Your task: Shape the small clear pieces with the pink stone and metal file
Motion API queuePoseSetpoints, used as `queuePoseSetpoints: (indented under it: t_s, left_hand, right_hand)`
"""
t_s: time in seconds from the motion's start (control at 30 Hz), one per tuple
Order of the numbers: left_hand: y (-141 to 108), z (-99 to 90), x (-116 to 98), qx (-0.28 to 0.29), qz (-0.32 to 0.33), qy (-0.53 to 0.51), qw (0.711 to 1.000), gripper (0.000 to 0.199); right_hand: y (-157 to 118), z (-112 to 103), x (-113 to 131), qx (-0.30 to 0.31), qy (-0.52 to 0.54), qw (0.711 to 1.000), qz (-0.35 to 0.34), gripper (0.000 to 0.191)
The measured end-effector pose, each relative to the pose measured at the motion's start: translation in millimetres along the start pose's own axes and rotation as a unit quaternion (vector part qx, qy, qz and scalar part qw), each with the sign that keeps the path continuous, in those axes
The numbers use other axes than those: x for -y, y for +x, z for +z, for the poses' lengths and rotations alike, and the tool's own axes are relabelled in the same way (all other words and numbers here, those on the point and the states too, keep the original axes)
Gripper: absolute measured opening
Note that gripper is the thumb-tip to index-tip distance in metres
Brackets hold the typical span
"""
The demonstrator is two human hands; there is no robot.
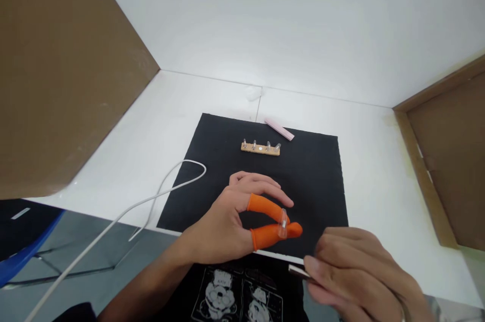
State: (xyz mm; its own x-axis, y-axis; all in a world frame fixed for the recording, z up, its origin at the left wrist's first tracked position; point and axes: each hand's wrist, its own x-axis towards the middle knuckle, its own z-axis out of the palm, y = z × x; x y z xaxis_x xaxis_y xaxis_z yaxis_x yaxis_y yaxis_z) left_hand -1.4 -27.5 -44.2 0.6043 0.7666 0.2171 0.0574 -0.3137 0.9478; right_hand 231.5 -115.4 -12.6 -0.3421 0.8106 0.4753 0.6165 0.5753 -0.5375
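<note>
My left hand point(233, 218) is over the front of the black mat, with orange finger cots on its thumb and index finger. Those two fingers pinch a clear false nail tip point(283, 224). At the lower right, my right hand point(364, 274) is closed around a slim metal tool point(299, 271); its flat end points left toward the nail tip, and the rest is hidden by the fingers. Beyond my left hand lies a wooden strip point(261, 150) holding several upright clear nail tips, with a white dot in a gap between them.
A pink bar point(279, 129), resembling a nail file, lies across the back edge of the black mat point(314, 170). A white cable point(140, 203) loops over the mat's left side and off the white table point(373, 170). Brown panels point(68, 69) stand on both sides.
</note>
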Motion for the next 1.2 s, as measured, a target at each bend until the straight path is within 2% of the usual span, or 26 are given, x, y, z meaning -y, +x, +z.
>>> queuePoseSetpoints:
  t_s: [0.07, 0.2, 0.33, 0.43, 0.5, 0.6, 0.67, 0.77, 0.87, 0.93, 1.07, 1.2]
  left_hand:
    - [-1, -1.2, -2, 0.006, -0.003, -0.004, 1.000, 0.014]
    - [-4, -3.9, -5, 0.019, -0.007, -0.006, 1.000, 0.015]
    - [-6, -5.6, -8, 0.030, 0.007, -0.007, 1.000, 0.015]
    - [-7, -6.1, -9, 0.035, 0.014, -0.010, 0.999, 0.015]
    - [-8, -6.1, -9, 0.034, 0.020, -0.014, 0.999, 0.015]
    - [-10, -6.4, -10, 0.033, 0.023, -0.018, 0.999, 0.017]
    - [-12, -7.1, -9, 0.034, 0.023, -0.018, 0.999, 0.018]
    - [-13, -8.8, -8, 0.036, 0.025, -0.016, 0.999, 0.017]
    - [-13, -9.8, -7, 0.036, 0.025, -0.016, 0.999, 0.017]
    - [-13, -9.5, -7, 0.036, 0.026, -0.017, 0.999, 0.017]
    - [-14, -8.0, -7, 0.037, 0.027, -0.020, 0.999, 0.018]
    - [-14, -7.8, -7, 0.036, 0.024, -0.016, 0.999, 0.017]
  right_hand:
    - [1, -5, -9, -0.014, -0.010, 1.000, -0.022, 0.016]
    - [2, -9, -26, -0.072, -0.036, 0.996, -0.040, 0.035]
    - [7, -3, 4, -0.017, -0.049, 0.998, -0.031, 0.015]
    - [9, 2, 19, 0.009, -0.013, 1.000, -0.023, 0.017]
    - [6, 1, 9, -0.006, -0.011, 0.999, -0.032, 0.014]
    - [0, -2, -15, -0.076, -0.022, 0.996, -0.031, 0.029]
    - [-3, -2, -19, -0.097, -0.036, 0.994, -0.037, 0.032]
    - [-2, 2, 2, -0.055, -0.074, 0.995, -0.040, 0.016]
    - [3, 2, 23, -0.005, -0.064, 0.998, -0.028, 0.020]
    - [7, -3, 20, 0.001, -0.057, 0.998, -0.033, 0.019]
    - [12, -15, 0, -0.050, -0.068, 0.995, -0.049, 0.021]
    - [10, -5, 13, -0.028, -0.085, 0.995, -0.047, 0.017]
